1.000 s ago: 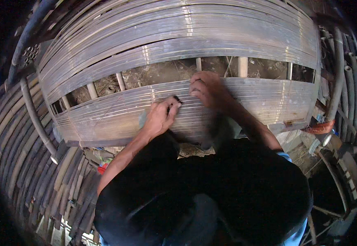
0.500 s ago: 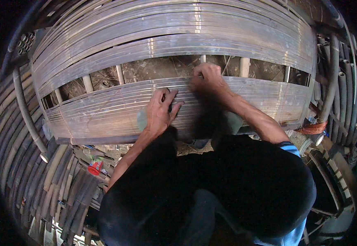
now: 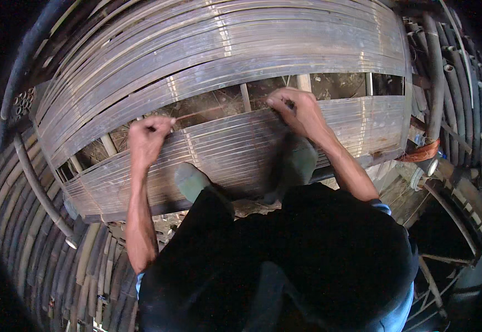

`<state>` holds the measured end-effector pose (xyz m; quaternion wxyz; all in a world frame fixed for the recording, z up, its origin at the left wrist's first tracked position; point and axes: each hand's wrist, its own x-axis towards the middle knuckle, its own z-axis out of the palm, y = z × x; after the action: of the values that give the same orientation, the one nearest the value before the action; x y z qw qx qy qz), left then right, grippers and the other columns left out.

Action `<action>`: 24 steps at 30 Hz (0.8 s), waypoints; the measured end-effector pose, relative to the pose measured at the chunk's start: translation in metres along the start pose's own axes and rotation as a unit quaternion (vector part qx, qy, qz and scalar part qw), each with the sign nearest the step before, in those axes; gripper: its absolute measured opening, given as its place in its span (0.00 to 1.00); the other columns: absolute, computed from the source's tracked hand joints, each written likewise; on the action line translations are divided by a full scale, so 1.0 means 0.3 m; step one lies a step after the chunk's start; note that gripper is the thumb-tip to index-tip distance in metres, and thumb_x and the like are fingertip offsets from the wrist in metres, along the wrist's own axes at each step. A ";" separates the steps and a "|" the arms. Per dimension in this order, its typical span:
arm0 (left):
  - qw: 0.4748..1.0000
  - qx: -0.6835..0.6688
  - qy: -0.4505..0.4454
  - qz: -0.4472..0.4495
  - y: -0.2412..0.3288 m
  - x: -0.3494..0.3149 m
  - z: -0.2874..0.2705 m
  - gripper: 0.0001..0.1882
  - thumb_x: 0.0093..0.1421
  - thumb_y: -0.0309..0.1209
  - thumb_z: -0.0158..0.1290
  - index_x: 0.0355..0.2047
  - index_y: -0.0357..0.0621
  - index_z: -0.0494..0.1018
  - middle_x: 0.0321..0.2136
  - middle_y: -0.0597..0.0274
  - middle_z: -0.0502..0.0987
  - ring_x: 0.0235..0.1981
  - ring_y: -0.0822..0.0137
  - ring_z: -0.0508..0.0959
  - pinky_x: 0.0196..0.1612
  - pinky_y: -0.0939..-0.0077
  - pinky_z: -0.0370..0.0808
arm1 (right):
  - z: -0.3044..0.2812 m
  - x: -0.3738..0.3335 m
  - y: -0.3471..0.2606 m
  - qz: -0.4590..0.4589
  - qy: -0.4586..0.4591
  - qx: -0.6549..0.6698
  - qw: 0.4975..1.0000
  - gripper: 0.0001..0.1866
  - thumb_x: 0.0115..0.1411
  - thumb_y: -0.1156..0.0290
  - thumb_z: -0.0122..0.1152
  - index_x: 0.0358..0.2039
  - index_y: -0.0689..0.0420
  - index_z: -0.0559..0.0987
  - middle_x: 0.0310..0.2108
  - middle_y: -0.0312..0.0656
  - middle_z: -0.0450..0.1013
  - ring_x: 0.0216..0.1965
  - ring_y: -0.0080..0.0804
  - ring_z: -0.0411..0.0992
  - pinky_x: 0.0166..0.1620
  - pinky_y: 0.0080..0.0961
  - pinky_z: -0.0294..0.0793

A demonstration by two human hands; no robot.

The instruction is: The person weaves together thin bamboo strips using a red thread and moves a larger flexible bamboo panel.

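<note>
A thin reddish cord [image 3: 199,113] runs taut between my two hands, over the gap in a platform of narrow bamboo slats [image 3: 235,146]. Its left end is pinched in my left hand [image 3: 148,138], which hangs above the near slats by the gap. My right hand [image 3: 299,109] has its fingers closed at the other end, over the far edge of the near slats. Near-side slats lie close together, with thin lines of binding crossing them. My feet in greyish-green footwear [image 3: 191,181] rest on these slats.
Beyond the gap lies a wider section of slats [image 3: 196,58], with pale crossbars [image 3: 303,83] showing underneath. Bamboo poles are stacked at left [image 3: 30,188] and right [image 3: 457,105]. An orange wrapping [image 3: 422,152] binds the frame's right corner.
My left hand has lifted off the slats, moved left and closed on the cord. The right hand has shifted slightly right. The cord now shows stretched between them; the view has turned.
</note>
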<state>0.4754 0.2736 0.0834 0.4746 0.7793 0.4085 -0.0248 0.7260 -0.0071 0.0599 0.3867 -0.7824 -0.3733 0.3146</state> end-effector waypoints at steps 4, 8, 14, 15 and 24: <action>0.959 0.267 -0.016 0.095 0.095 0.072 0.282 0.07 0.55 0.32 0.60 0.30 0.44 0.84 0.26 0.46 0.82 0.29 0.48 0.83 0.36 0.58 0.79 | 0.065 0.085 0.023 0.093 -0.078 -0.107 0.987 0.11 0.65 0.65 0.60 0.41 0.58 0.82 0.38 0.51 0.81 0.39 0.53 0.79 0.42 0.40 0.77; 0.984 0.145 -0.074 0.070 0.101 0.161 0.510 0.09 0.58 0.33 0.56 0.30 0.42 0.83 0.28 0.44 0.82 0.32 0.44 0.83 0.40 0.56 0.78 | 0.155 0.113 0.080 0.091 -0.084 -0.127 0.984 0.12 0.64 0.63 0.59 0.42 0.56 0.82 0.36 0.55 0.79 0.40 0.57 0.78 0.42 0.45 0.76; 0.990 0.000 -0.140 -0.025 0.048 0.207 0.559 0.10 0.57 0.32 0.56 0.31 0.39 0.82 0.29 0.43 0.81 0.35 0.44 0.81 0.42 0.53 0.76 | 0.144 0.151 0.043 0.140 -0.154 -0.131 0.969 0.12 0.62 0.63 0.59 0.41 0.55 0.83 0.39 0.53 0.79 0.42 0.56 0.77 0.44 0.45 0.74; 0.988 -0.013 -0.154 -0.018 0.010 0.204 0.550 0.10 0.55 0.32 0.57 0.32 0.39 0.82 0.29 0.44 0.81 0.35 0.45 0.80 0.43 0.53 0.75 | 0.151 0.153 0.028 0.153 -0.145 -0.133 0.968 0.12 0.62 0.63 0.59 0.40 0.55 0.83 0.39 0.52 0.80 0.42 0.54 0.78 0.45 0.43 0.74; 0.954 0.038 0.031 0.297 0.216 -0.004 0.521 0.20 0.48 0.23 0.61 0.45 0.39 0.79 0.36 0.51 0.76 0.40 0.50 0.74 0.46 0.58 0.73 | 0.052 0.078 0.106 0.088 -0.161 0.150 0.972 0.11 0.64 0.67 0.62 0.42 0.58 0.85 0.32 0.43 0.81 0.37 0.25 0.77 0.44 0.29 0.76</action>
<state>0.5719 0.1401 0.0450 0.4174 0.8834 0.1722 0.1258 0.7369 0.0045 0.0206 0.4053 -0.6845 -0.3085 0.5216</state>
